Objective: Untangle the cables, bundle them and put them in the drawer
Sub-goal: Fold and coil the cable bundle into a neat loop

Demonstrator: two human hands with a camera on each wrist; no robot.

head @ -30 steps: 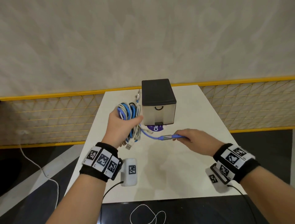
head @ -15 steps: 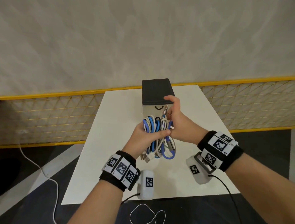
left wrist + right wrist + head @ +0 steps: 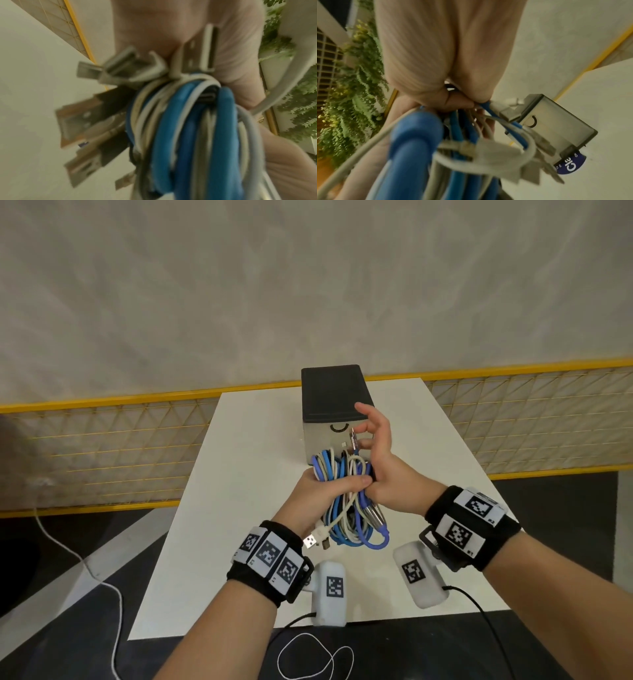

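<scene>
A bundle of blue and white cables (image 3: 346, 508) hangs in coiled loops in front of the drawer unit. My left hand (image 3: 329, 491) grips it round the middle, thumb across the front. USB plugs (image 3: 311, 541) stick out at the bottom left of the bundle (image 3: 197, 135). My right hand (image 3: 380, 460) touches the bundle from the right and pinches the blue cable's silver plug (image 3: 352, 440), which points up; its index finger is raised. In the right wrist view the fingers (image 3: 458, 102) pinch the blue cable. The drawer unit (image 3: 332, 392) has a black top, and its translucent drawer (image 3: 556, 121) is closed.
The white table (image 3: 239, 508) ends just under my wrists. A yellow mesh fence (image 3: 137, 446) runs behind it. A blue round label (image 3: 570, 166) lies under the drawer unit. Thin wires (image 3: 308, 655) lie on the dark floor in front, and a white one (image 3: 85, 563) at the left.
My right hand brought the blue cable's end in from the right and folded it against the bundle. My left hand carried the bundle from left of the drawer unit to its front.
</scene>
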